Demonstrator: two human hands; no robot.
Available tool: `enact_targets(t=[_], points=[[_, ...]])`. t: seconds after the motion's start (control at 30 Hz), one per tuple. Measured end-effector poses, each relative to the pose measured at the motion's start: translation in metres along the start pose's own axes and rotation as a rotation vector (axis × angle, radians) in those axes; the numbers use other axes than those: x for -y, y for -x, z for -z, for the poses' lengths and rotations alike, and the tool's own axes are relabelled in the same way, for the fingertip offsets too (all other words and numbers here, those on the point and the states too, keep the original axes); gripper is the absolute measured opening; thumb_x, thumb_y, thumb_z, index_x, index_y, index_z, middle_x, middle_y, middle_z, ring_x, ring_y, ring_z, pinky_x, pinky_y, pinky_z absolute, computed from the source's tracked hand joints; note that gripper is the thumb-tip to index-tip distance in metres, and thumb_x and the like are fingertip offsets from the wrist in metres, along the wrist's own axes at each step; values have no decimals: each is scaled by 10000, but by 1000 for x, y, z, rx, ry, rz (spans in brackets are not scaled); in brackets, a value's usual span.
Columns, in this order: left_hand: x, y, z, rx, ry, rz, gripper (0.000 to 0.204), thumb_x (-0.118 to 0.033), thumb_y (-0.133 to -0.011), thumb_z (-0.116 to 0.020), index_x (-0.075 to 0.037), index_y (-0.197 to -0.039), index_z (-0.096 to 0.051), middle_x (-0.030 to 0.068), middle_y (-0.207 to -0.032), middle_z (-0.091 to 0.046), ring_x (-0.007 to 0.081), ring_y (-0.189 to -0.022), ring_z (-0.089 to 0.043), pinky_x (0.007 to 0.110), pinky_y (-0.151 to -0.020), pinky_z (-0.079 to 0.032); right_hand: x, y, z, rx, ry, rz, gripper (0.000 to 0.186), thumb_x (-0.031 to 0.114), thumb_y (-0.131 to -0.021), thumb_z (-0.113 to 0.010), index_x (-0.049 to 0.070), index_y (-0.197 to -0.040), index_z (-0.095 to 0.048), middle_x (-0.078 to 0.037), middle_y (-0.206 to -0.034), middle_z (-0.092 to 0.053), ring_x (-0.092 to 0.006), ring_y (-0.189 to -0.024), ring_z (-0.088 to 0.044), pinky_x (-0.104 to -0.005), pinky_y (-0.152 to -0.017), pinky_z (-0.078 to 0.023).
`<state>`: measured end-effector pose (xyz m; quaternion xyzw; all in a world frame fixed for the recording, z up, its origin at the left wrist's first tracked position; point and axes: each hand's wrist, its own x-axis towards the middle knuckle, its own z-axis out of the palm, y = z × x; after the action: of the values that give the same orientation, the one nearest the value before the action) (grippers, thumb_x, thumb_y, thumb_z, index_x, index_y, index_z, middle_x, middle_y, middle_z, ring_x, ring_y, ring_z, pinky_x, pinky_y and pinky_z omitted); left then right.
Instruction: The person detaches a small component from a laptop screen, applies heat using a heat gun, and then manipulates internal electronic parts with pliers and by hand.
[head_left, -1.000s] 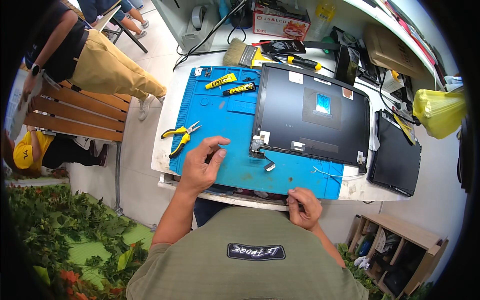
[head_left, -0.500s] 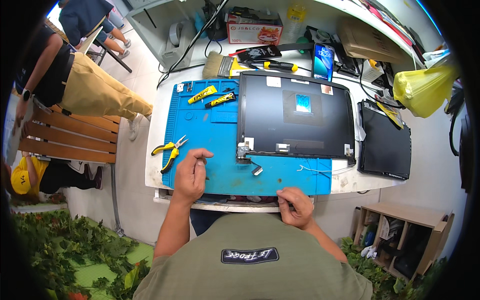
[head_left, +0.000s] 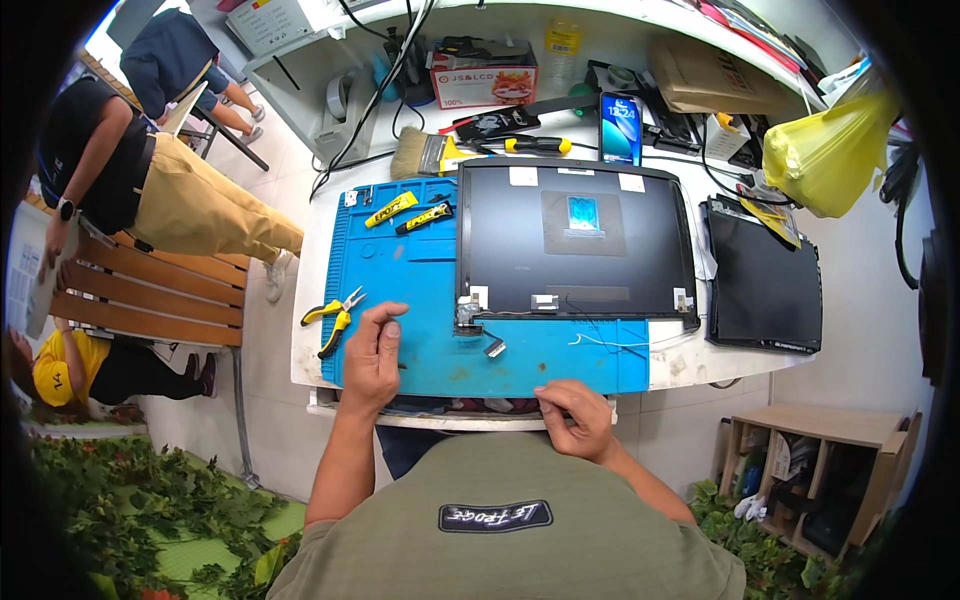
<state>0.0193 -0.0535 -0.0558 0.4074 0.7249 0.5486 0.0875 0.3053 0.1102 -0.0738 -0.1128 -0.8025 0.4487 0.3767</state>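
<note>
My left hand (head_left: 372, 358) is raised over the left front of the blue work mat (head_left: 425, 275), its index finger bent above the thumb and the other fingers curled in. My right hand (head_left: 574, 415) is at the mat's front edge, fingers drawn together against the thumb. Whatever either hand may hold is hidden. Beyond them lies a dark laptop screen panel (head_left: 500, 245), with a loose cable connector (head_left: 495, 348) at its lower left corner. Yellow-and-black pliers (head_left: 335, 322) rest beside my left hand. A thin white wire (head_left: 605, 342) lies below the panel.
Two glue tubes, one yellow (head_left: 391, 209) and one black (head_left: 425, 219), lie at the mat's upper left. Behind are a wide brush (head_left: 415, 156), a screwdriver (head_left: 535, 145) and a lit phone (head_left: 621, 130). Another dark panel (head_left: 763, 280) is at right. Other people are at left.
The view has shifted slightly, so the bench items appear farther left and a little lower. Both hands keep much the same pose over the mat.
</note>
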Motion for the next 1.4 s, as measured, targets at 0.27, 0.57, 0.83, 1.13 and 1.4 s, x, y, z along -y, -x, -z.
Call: enact_targets(t=[0.27, 0.57, 0.83, 1.13, 1.4], points=[[-3, 5, 7, 29, -94, 80, 229, -120, -1152, -624, -42, -1353, -703, -6, -865, -613, 69, -744, -467, 260, -649, -382, 0, -1, 3, 31, -36, -1, 296, -139, -909, -736, -16, -1177, -754, -168, -994, -780, -290, -824, -766, -364, -688, -608], [-7, 7, 4, 11, -41, 72, 226, -115, -1137, -664, -24, -1336, -722, -36, -821, -560, 60, -713, -433, 257, -633, -356, 0, 1, -1, 4, 40, 58, 312, -135, -911, -738, -8, -1196, -750, -166, -1003, -778, -286, -823, -759, -367, -698, -607], [-7, 4, 3, -43, -12, 41, 191, -125, -1135, -678, -14, -1264, -764, -33, -860, -627, 61, -716, -453, 245, -645, -381, 0, 4, -6, 1, 112, 76, 450, -190, -785, -631, -6, -1177, -757, -161, -1036, -771, -265, -772, -724, -352, -664, -599], [-8, 4, 5, -9, 49, 112, 181, -115, -1127, -678, -14, -1241, -776, -25, -872, -624, 63, -738, -475, 248, -665, -400, 0, 3, -8, -5, 163, 97, 452, -187, -752, -612, -10, -1139, -764, -158, -1006, -761, -267, -757, -707, -359, -645, -581], [-1, 0, 4, -27, 5, -54, 194, -136, -1128, -687, -30, -1265, -775, -10, -871, -677, 67, -721, -488, 264, -644, -401, 1, 3, -10, -5, 187, 97, 441, -187, -751, -614, -13, -1128, -765, -160, -1001, -760, -273, -751, -706, -360, -641, -577]])
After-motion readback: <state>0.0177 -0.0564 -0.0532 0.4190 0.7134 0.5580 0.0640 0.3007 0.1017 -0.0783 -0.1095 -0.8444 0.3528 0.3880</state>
